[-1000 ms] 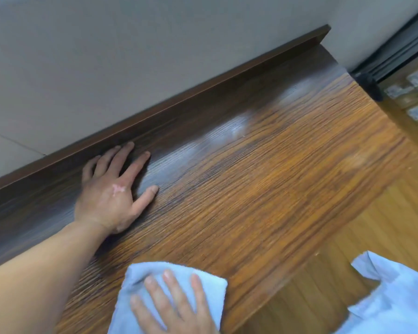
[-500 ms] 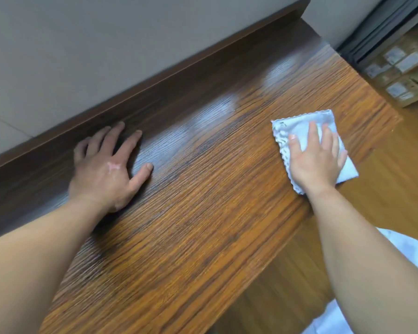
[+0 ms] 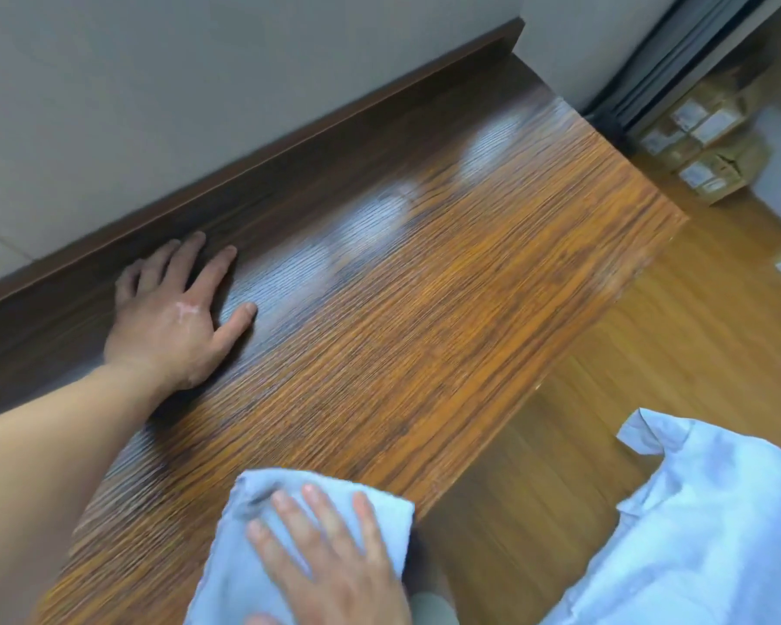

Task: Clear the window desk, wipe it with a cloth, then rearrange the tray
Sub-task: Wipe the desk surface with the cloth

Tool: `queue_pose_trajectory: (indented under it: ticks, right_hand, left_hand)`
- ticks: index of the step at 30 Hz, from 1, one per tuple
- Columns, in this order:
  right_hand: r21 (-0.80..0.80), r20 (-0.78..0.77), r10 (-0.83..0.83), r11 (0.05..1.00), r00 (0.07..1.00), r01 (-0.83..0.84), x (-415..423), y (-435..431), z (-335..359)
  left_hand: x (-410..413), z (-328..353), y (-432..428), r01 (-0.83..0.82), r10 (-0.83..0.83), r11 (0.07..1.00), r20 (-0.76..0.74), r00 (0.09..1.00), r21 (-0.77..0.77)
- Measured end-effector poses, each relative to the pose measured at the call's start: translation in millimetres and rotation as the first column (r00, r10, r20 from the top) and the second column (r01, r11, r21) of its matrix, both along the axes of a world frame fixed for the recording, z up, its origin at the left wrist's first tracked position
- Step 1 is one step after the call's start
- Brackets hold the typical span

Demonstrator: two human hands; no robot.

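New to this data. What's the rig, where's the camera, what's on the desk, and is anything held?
There is no machine here: a person works with bare hands. The one camera sits on their head, looking forward and down. The wooden desk runs along a wall. The left hand rests flat on it near the back edge, spread out, holding nothing. The right hand presses a pale cloth onto the desk near its front edge with straight fingers; the cloth is pressed, not gripped. The pale fabric at lower right looks like the person's shirt. Cardboard boxes stand on the floor past the desk's far end.
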State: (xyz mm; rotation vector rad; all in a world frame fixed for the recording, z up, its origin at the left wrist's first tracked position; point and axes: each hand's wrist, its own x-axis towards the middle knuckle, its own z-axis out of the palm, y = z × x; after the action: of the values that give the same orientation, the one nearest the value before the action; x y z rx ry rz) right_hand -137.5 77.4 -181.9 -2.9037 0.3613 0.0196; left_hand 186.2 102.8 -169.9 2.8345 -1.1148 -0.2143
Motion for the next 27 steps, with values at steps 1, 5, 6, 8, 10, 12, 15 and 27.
queue_pose_trajectory:
  ticks: [1, 5, 6, 8, 10, 12, 15, 27]
  right_hand:
    - [0.023, 0.056, 0.021, 0.999, 0.998, -0.022, -1, -33, -5]
    - [-0.061, 0.024, -0.202, 0.977, 0.979, 0.203, 6, -203, 7]
    - [-0.055, -0.019, -0.255, 0.966, 0.967, 0.253, 10, -241, 6]
    - [-0.035, -0.014, -0.400, 0.916, 0.917, 0.399, 22, -313, 1]
    - [-0.007, -0.057, -0.583, 0.812, 0.811, 0.583, 31, -380, 5]
    - [0.029, -0.094, -0.721, 0.687, 0.686, 0.726, 40, -415, 12]
    - [-0.001, -0.060, -0.762, 0.646, 0.645, 0.763, 49, -389, 10]
    - [-0.140, 0.027, 0.415, 0.902, 0.909, -0.408, 46, -166, -17]
  left_hand:
    - [0, 1, -1, 0.000, 0.000, 1.000, -0.007, 1.000, 0.005]
    - [-1, 10, -7, -0.025, 0.026, 0.999, -0.018, 1.000, 0.035]
    - [-1, 12, -10, -0.041, 0.041, 0.999, -0.021, 0.999, 0.028]
    - [-5, 15, -22, -0.058, 0.057, 0.998, -0.026, 0.998, -0.007]
    - [-10, 15, -39, -0.048, 0.047, 0.998, -0.020, 0.999, -0.035]
    - [-11, 15, -59, -0.056, 0.055, 0.997, -0.016, 0.998, -0.046]
    - [-7, 14, -78, -0.150, 0.148, 0.988, -0.049, 0.988, -0.032]
    - [-7, 4, -67, -0.104, 0.105, 0.994, -0.063, 0.992, 0.018]
